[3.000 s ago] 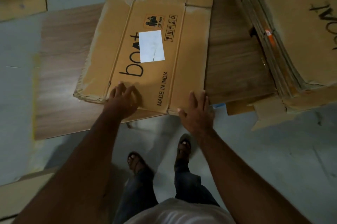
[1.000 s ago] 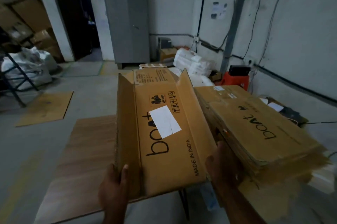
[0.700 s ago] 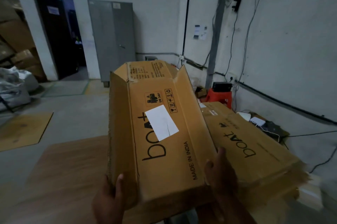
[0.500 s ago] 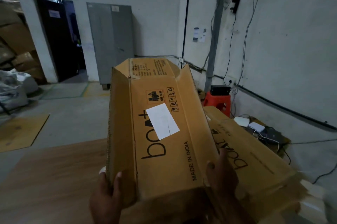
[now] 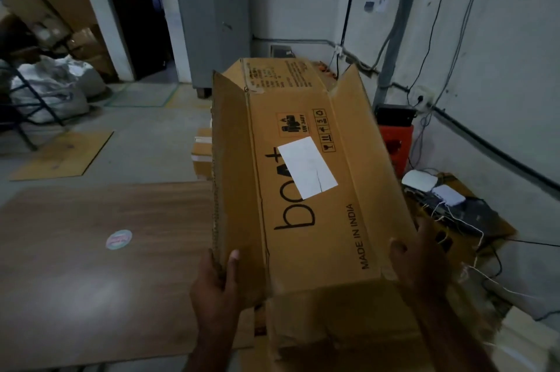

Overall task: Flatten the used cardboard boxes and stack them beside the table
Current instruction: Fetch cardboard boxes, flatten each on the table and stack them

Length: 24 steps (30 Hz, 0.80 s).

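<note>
A flattened brown cardboard box (image 5: 321, 226) printed "boat" and "MADE IN INDIA", with a white label, is held up in the air in front of me, its side flaps bent upward. My left hand (image 5: 219, 287) grips its near left edge, thumb on top. My right hand (image 5: 419, 259) holds the near right edge, thumb on top and fingers behind the flap. The box hangs over the right edge of the wooden table (image 5: 91, 250). The stack of flattened boxes (image 5: 339, 332) lies below it, mostly hidden.
A round sticker (image 5: 118, 239) lies on the table. On the floor to the right are a red crate (image 5: 397, 144), white devices (image 5: 421, 180) and loose cables. A cardboard sheet (image 5: 60, 156) and white sacks (image 5: 51, 90) lie at the left, a grey cabinet (image 5: 212, 14) behind.
The box has left the table and risen in both hands. It has shifted to the right over the stack, and my view has swung that way.
</note>
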Tool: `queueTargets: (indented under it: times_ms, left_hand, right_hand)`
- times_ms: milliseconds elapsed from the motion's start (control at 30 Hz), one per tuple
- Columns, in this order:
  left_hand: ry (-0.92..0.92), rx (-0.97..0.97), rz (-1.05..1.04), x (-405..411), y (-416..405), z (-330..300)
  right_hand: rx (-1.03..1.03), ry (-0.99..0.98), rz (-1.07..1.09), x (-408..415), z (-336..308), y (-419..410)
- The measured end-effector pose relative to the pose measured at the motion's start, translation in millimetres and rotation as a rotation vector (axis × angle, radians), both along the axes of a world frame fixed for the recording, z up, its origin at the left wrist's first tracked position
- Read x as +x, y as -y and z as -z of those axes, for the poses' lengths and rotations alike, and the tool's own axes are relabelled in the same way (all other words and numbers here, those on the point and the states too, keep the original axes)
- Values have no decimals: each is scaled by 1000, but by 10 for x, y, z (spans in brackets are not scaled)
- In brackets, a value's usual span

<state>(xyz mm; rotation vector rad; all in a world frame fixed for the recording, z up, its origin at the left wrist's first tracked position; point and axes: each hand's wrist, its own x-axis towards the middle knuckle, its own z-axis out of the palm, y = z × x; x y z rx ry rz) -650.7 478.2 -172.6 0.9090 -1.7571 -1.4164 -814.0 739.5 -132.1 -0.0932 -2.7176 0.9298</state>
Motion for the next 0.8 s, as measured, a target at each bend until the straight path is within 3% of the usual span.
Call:
queueTargets:
  times_ms: [167,267,367,533,700,800]
  left_hand:
    - [46,250,146,-152,-543,444]
    - [276,472,303,-172,-700,868]
    - [488,527,450,-177,-814,1117]
    - [477,464,345,-280,-920,1139]
    - [524,391,286,-406,-838,1139]
    - [640,250,232,-538,-776,1202]
  right_hand:
    - [-37,208,47,-439,151,-878]
    - [-10,426,56,-623,365,-1322]
    - [90,622,-4,-733,667,-1656]
    - [103,695,-22,-1013,1085,-1885]
    - [-26,692,-26,-1222,1462,-1973]
    - [-25,681,-9,-1424,1890,-2192]
